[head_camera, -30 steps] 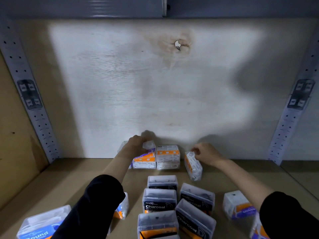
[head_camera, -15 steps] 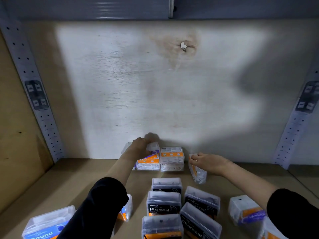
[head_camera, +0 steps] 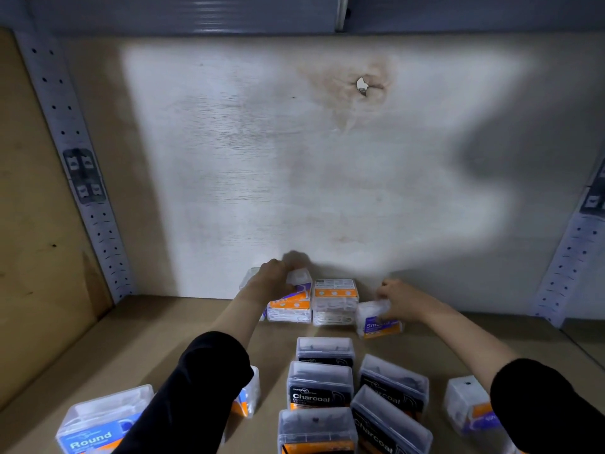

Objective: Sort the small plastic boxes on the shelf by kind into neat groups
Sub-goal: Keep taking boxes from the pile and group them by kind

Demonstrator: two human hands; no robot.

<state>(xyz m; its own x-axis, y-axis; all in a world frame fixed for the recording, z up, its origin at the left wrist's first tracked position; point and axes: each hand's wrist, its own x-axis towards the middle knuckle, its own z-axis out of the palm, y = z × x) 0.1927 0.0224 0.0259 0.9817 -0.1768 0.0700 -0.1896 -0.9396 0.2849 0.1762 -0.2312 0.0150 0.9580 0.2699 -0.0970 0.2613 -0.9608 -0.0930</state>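
My right hand [head_camera: 403, 301] is clamped on the Smooth box [head_camera: 379, 320], fingers curled over its top and far side. The box has just come round. A second ago it stood edge-on, its narrow orange side towards me. Half a second ago it was tipped under my palm. Now its purple and orange label faces near. It sits on the shelf [head_camera: 157, 339] at the far wall, just right of the stack [head_camera: 334, 301]; I cannot tell whether the two touch. It looks slightly crooked, so I judge it needs a small nudge left to square it against the row.

My left hand [head_camera: 274, 279] stays where it was, fingers curled over the tilted box [head_camera: 293, 294] just left of the stack. That box still leans, one corner raised, with the same purple and orange label.

So the far row of this kind is nearly formed, I think: three spots side by side, the outer two not yet settled.

Nearer to me, the Charcoal boxes [head_camera: 322, 386] are clustered in the middle and unmoved. The Round box [head_camera: 98, 424] lies at the near left. Another purple and orange one [head_camera: 466, 406] waits at the near right, well apart from its row.
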